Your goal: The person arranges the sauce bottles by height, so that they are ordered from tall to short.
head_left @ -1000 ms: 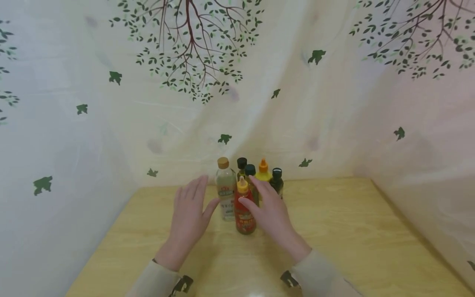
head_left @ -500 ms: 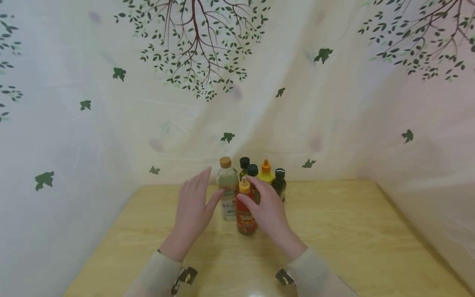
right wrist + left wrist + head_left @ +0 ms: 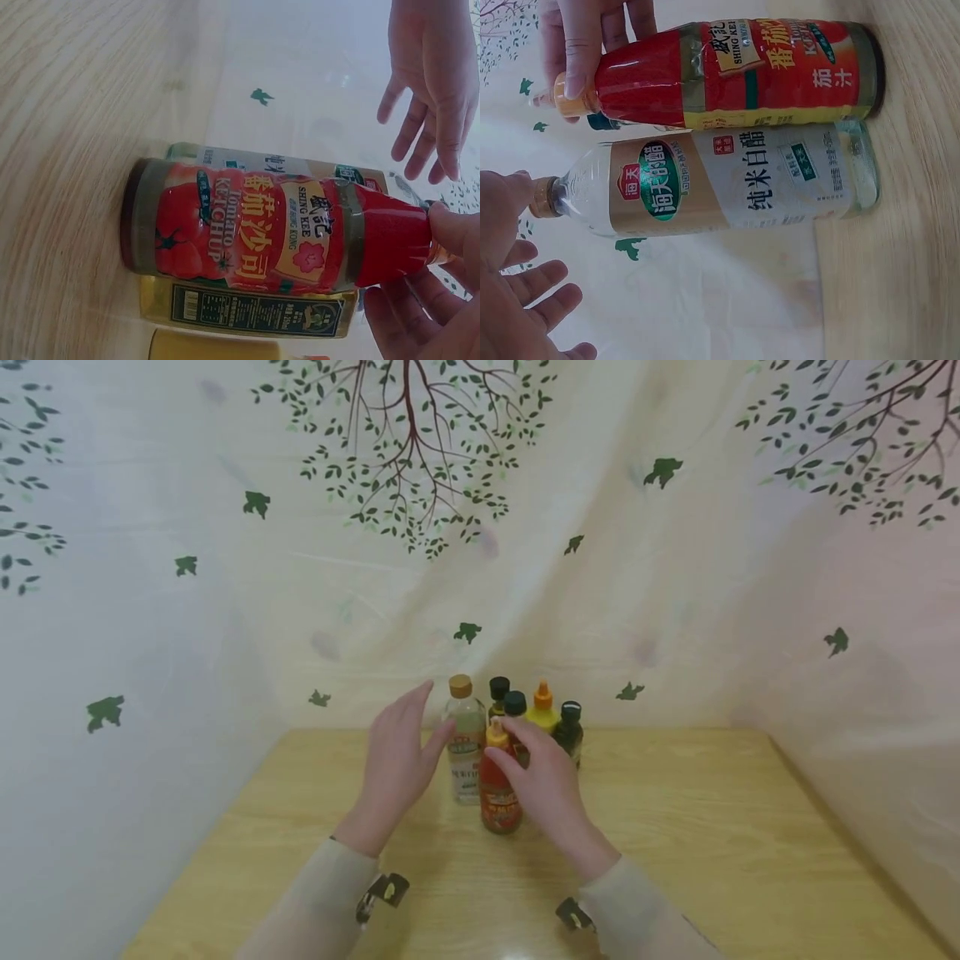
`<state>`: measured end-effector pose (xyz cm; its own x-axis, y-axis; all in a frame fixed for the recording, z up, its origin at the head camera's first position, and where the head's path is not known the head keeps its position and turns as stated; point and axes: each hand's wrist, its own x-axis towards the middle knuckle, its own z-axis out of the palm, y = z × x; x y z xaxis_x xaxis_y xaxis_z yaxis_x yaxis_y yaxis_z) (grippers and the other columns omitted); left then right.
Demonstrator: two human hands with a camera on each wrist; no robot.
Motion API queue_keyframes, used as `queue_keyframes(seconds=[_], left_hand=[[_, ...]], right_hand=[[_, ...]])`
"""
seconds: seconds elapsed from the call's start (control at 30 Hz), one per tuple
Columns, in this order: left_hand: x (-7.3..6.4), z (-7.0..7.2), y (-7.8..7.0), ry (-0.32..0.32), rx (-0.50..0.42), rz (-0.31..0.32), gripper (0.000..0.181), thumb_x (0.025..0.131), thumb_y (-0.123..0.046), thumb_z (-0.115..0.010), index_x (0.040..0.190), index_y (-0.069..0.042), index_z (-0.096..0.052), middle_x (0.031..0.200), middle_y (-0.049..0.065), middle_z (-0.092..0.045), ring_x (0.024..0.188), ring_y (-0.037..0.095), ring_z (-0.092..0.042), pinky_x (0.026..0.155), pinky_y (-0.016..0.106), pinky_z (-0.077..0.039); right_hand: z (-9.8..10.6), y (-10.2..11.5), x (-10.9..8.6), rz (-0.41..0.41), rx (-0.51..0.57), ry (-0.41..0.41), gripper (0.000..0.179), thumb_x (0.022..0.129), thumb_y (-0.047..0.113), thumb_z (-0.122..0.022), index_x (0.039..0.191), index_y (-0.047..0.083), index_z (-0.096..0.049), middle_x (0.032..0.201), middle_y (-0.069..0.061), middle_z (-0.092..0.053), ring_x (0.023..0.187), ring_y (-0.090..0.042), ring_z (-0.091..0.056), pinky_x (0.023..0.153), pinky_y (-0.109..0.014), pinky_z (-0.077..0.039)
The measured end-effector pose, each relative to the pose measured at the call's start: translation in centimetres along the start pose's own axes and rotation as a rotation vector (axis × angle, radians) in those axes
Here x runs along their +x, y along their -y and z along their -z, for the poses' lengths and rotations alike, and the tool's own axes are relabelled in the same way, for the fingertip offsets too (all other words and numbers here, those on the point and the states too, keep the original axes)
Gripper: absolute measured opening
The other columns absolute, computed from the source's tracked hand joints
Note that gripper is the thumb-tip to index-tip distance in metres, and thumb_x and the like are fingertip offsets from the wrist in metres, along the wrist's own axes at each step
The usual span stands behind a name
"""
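A ketchup bottle (image 3: 500, 793) with a red label and yellow cap stands upright at the front of a bottle group. My right hand (image 3: 549, 777) holds it by the neck; in the right wrist view the thumb and fingers (image 3: 409, 307) close round its top. Just behind and to the left stands a clear white-vinegar bottle (image 3: 705, 184) with a tan cap. Beside it my left hand (image 3: 397, 764) is raised with loose, spread fingers; its thumb overlaps the vinegar cap (image 3: 544, 196) in the left wrist view.
Behind the ketchup are two dark-capped bottles, one with a dark label (image 3: 255, 309), and a yellow squeeze bottle (image 3: 542, 714). A dark bottle (image 3: 570, 732) stands at the right. All are on a wooden table (image 3: 675, 827), before a leaf-printed curtain (image 3: 360, 610).
My left hand has risen slightly and come nearer the vinegar bottle. My right thumb and fingers have drawn in to the ketchup bottle's neck. The head view has shifted a little.
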<state>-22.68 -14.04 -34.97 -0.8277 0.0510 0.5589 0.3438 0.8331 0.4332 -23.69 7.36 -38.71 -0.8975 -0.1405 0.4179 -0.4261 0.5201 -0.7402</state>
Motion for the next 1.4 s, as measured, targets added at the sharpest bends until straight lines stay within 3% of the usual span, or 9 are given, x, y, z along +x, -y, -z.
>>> queue_keyframes(seconds=[0.23, 0.5, 0.9, 1.4], left_hand=[[0.8, -0.7, -1.5, 0.005, -0.046, 0.084, 0.064, 0.113, -0.040, -0.065, 0.166, -0.007, -0.046, 0.162, 0.018, -0.055, 0.151, 0.041, -0.048, 0.128, 0.063, -0.035], [1.6, -1.3, -2.7, -0.008, -0.124, 0.182, 0.065, 0.111, -0.041, -0.070, 0.165, -0.012, -0.049, 0.148, 0.012, -0.065, 0.135, 0.034, -0.060, 0.113, 0.061, -0.052], [2.8, -2.2, -3.2, -0.024, -0.138, 0.176, 0.053, 0.109, -0.036, -0.073, 0.154, -0.012, -0.059, 0.143, 0.012, -0.071, 0.133, 0.035, -0.066, 0.113, 0.059, -0.054], [2.4, -2.8, -3.1, -0.067, -0.175, 0.162, 0.046, 0.107, -0.029, -0.077, 0.149, -0.014, -0.063, 0.127, 0.011, -0.079, 0.124, 0.036, -0.072, 0.107, 0.059, -0.056]], right_hand=[[0.9, -0.3, -0.4, 0.032, -0.020, 0.005, 0.050, 0.104, 0.033, -0.080, 0.151, 0.018, -0.069, 0.147, -0.003, -0.070, 0.130, -0.025, -0.069, 0.109, -0.051, -0.060], [0.9, -0.6, -1.3, 0.061, -0.063, 0.017, 0.054, 0.103, 0.035, -0.082, 0.152, 0.018, -0.068, 0.149, -0.004, -0.069, 0.134, -0.027, -0.068, 0.110, -0.053, -0.059], [1.1, -0.7, -1.2, 0.102, -0.073, -0.010, 0.053, 0.102, 0.033, -0.082, 0.151, 0.016, -0.069, 0.147, -0.006, -0.071, 0.131, -0.028, -0.069, 0.107, -0.053, -0.060], [1.2, -0.9, -1.2, 0.109, -0.068, -0.016, 0.053, 0.103, 0.032, -0.082, 0.151, 0.016, -0.069, 0.145, -0.007, -0.072, 0.128, -0.028, -0.071, 0.105, -0.051, -0.062]])
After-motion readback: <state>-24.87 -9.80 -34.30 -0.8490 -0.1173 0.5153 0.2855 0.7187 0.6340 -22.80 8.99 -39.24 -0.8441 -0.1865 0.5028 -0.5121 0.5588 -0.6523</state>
